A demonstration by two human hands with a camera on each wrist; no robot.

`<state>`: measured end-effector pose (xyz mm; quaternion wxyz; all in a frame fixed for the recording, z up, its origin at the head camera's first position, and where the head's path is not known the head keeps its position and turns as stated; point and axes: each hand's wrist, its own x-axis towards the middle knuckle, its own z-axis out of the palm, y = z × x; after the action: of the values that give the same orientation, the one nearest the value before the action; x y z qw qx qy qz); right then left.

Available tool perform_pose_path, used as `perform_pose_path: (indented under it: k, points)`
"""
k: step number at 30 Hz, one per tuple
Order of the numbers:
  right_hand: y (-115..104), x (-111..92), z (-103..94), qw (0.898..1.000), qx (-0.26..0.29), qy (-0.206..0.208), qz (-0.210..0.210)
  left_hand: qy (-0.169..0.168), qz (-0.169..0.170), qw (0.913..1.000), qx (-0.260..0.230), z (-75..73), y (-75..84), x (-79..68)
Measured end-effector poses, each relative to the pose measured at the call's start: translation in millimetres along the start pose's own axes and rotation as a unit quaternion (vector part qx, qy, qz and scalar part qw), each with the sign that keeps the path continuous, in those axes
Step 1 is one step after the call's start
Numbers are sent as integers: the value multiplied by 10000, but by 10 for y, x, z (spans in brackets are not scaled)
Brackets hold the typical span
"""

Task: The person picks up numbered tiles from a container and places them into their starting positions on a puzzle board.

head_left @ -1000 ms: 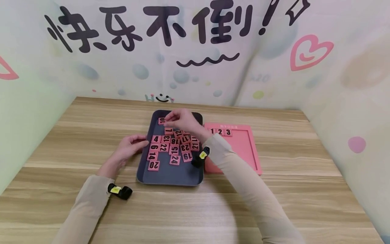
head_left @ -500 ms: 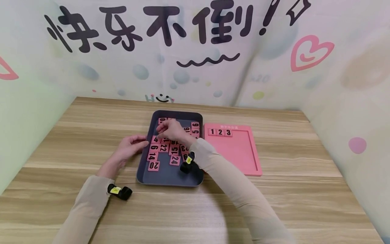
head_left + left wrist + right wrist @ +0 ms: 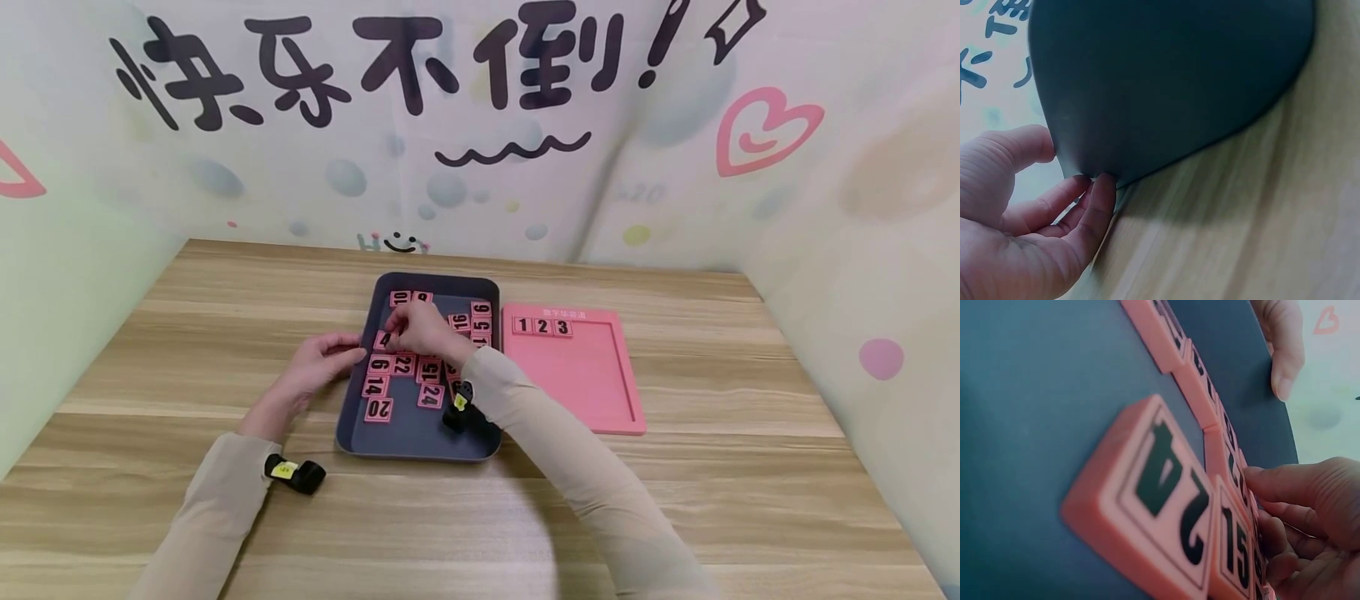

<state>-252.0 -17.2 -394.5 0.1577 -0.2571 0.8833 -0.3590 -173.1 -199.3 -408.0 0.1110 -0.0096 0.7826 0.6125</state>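
My right hand (image 3: 425, 327) reaches over the dark tray (image 3: 420, 437), its thumb and fingertips pinching the pink number 4 tile (image 3: 383, 340) near the tray's left side. In the right wrist view the fingers (image 3: 1316, 487) are bent behind the 15 tile (image 3: 1235, 550), and their tips are partly hidden by tiles. My left hand (image 3: 321, 367) holds the tray's left edge. In the left wrist view its thumb (image 3: 1035, 144) lies at the rim while the fingertips meet the outer wall. Several pink number tiles lie around the right hand, some covered by it.
A pink frame board (image 3: 630, 375) stands right of the tray, with tiles 1, 2 and 3 (image 3: 562, 327) in its top row. The 24 tile (image 3: 430, 396) and 20 tile (image 3: 378, 409) lie toward the tray's front. A printed cloth wall (image 3: 300, 183) rises behind the wooden table (image 3: 225, 317).
My right hand has moved left and toward me from the tray's back, down to the 4 tile, which has shifted slightly. The left hand stays at the tray's edge.
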Motion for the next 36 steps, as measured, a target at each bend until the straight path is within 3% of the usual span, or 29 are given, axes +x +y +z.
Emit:
perform_pose_path:
  k: [11, 15, 20, 27, 36]
  points:
    - [-18, -27, -17, 9987, -440, -66, -247, -12, -75, 10000, -37, 11, -13, 0]
    - [-26, -52, -75, 9995, -241, 9, -181, -25, -113, 9999, -6, 19, -9, 2]
    - [-46, -167, -245, 9998, 114, 43, -178, -11, -178, 9998, 114, 21, 4, -3]
    - [48, -380, -511, 9976, 199, 354, -554, 14, -147, 9998, 121, 25, 1, -9]
    - [362, -765, -956, 9926, 403, 774, -840, 56, -205, 9997, 136, 23, -10, 11]
